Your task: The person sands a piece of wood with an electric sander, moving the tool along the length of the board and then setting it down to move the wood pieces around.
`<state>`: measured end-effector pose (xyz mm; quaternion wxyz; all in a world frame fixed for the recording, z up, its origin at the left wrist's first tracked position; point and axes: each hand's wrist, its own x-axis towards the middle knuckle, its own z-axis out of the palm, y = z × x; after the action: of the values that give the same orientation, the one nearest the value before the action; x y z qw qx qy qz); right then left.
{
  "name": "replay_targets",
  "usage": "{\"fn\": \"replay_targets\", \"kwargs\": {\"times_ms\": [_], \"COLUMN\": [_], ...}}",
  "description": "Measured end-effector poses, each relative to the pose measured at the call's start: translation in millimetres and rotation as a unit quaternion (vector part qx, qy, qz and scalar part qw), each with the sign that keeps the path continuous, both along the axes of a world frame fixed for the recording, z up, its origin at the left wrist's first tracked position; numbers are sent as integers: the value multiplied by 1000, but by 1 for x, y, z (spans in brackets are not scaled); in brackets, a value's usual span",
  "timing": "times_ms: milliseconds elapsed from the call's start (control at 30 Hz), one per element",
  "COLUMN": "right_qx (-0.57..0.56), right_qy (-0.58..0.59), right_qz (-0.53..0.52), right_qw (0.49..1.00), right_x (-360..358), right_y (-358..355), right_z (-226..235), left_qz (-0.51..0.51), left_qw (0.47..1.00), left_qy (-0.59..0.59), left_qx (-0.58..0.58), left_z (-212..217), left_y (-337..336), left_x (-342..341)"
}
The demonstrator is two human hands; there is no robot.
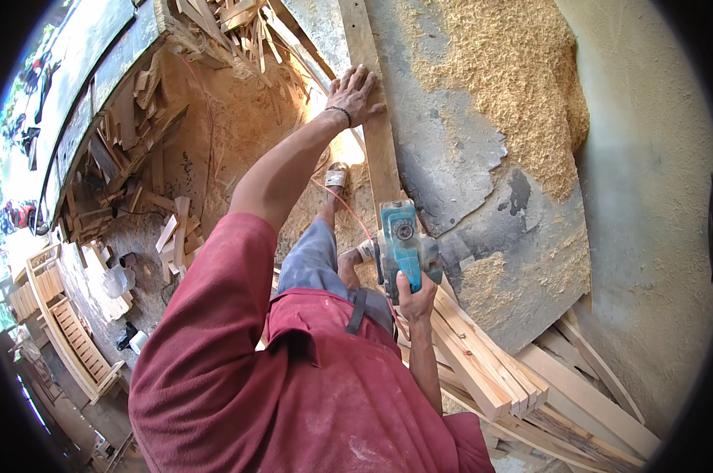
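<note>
A teal electric hand planer [401, 236] sits on the near end of a long wooden board [377, 138]. My right hand [417, 296] is closed round the planer's rear handle, thumb on top. Farther along the same board, my left hand [354, 96] lies with its fingers spread, pressing on the wood. A dark bracelet circles that wrist. The board runs away from me along the left edge of a grey worktop [443, 158]. The planer hides the board's near end and its own underside.
Wood shavings [522, 87] heap on the worktop beside a wall [648, 197]. Squared timber strips [482, 355] are stacked at the lower right. A red cord [344, 201] trails near my feet. Scrap wood [179, 236] lies on the left, beyond a slatted wooden piece [74, 335].
</note>
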<state>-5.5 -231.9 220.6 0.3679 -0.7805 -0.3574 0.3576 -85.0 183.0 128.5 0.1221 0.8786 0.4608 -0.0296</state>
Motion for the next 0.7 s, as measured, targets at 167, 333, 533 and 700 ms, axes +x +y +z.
{"fn": "replay_targets", "kwargs": {"times_ms": [167,333,533,700], "right_qx": [-8,-3,-6,-10], "right_qy": [12,-9,-3,7], "right_qz": [-8,3,-5,-11], "right_qw": [1000,1000,1000,1000], "right_x": [0,4,6,8], "right_y": [17,28,59,88], "right_z": [7,2,6,11], "left_qz": [-27,-34,-54,-65], "left_qw": [1000,999,998,997], "left_qy": [-9,-22,-29,-23], "left_qx": [9,16,28,21], "left_z": [3,2,-2,4], "left_y": [5,10,18,26], "left_x": [-4,-6,-11,-13]}}
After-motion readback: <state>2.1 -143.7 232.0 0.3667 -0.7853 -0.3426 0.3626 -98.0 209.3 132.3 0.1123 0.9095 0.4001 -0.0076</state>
